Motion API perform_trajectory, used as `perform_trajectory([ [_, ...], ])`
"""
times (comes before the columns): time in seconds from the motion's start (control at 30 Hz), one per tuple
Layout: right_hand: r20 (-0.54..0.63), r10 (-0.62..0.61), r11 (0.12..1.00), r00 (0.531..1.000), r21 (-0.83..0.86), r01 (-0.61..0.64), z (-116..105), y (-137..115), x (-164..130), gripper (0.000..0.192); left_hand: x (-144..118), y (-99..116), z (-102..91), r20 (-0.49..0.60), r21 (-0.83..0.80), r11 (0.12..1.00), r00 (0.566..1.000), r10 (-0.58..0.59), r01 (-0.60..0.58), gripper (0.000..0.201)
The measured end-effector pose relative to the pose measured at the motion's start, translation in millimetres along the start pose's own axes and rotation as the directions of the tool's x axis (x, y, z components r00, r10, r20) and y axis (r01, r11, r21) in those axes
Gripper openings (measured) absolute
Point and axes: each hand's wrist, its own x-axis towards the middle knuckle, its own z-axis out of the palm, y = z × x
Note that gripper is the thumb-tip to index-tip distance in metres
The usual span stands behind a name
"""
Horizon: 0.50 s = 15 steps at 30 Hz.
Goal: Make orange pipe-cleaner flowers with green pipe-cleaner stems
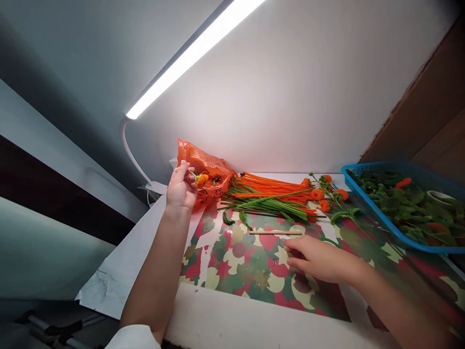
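Note:
My left hand [181,186] is raised at the mouth of an orange plastic bag [207,162]. Its fingers pinch the short green stem of a fuzzy orange flower [201,181]; more orange and dark bits show inside the bag. Low over the patterned mat, my right hand [312,257] has its thumb and fingers a little apart, and nothing shows between them. Just beyond its fingertips lies a thin wooden stick [272,232]. Two small green fuzzy leaf pieces [245,220] rest on the mat left of the stick.
Behind the stick lie bundles of orange pipe cleaners [269,184] and green pipe cleaners [279,206]. A stem with several orange flowers [317,194] is at their right. A blue basket [385,220] of green leaves stands farther right. A lit lamp [196,53] hangs overhead.

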Motion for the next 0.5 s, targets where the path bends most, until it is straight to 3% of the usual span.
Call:
perform_trajectory([
  [0.3,0.004,-0.007,1.0,1.0,-0.004,0.007,0.5,-0.4,1.6,0.021,7.3,-0.8,-2.7,-0.049,-0.156,0.961,0.97,-0.239,0.229,0.028],
  [0.5,-0.087,-0.055,0.994,0.995,-0.098,0.047,6.7,-6.2,6.7,0.021,5.5,-0.2,1.0,-0.055,-0.247,0.924,0.948,-0.315,0.293,0.032],
])
